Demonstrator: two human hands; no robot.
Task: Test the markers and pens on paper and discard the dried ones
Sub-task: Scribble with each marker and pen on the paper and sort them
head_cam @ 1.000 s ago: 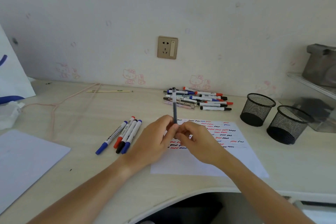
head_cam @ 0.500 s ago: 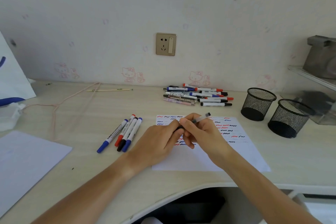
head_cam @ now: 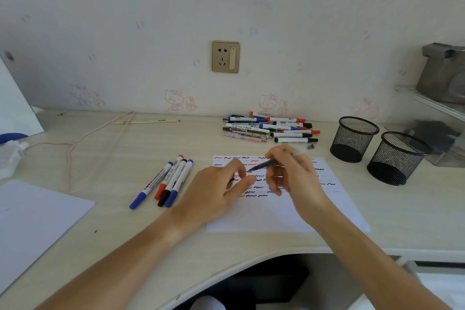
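The right hand (head_cam: 294, 173) grips a slim dark pen (head_cam: 264, 165) above the scribbled white paper sheet (head_cam: 276, 214); the left hand (head_cam: 216, 191) pinches something too small to tell.

The right hand (head_cam: 294, 173) hides the middle of the pen (head_cam: 264, 165) it grips. Whatever the left fingers (head_cam: 242, 171) pinch cannot be made out. Squiggles on the paper (head_cam: 276, 214) beneath both hands are covered.

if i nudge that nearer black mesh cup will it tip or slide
The nearer mesh cup looks empty and is open wire mesh, so it is probably light and would likely slide on the smooth desk. Its base looks narrower than its rim, so a high push might tip it.
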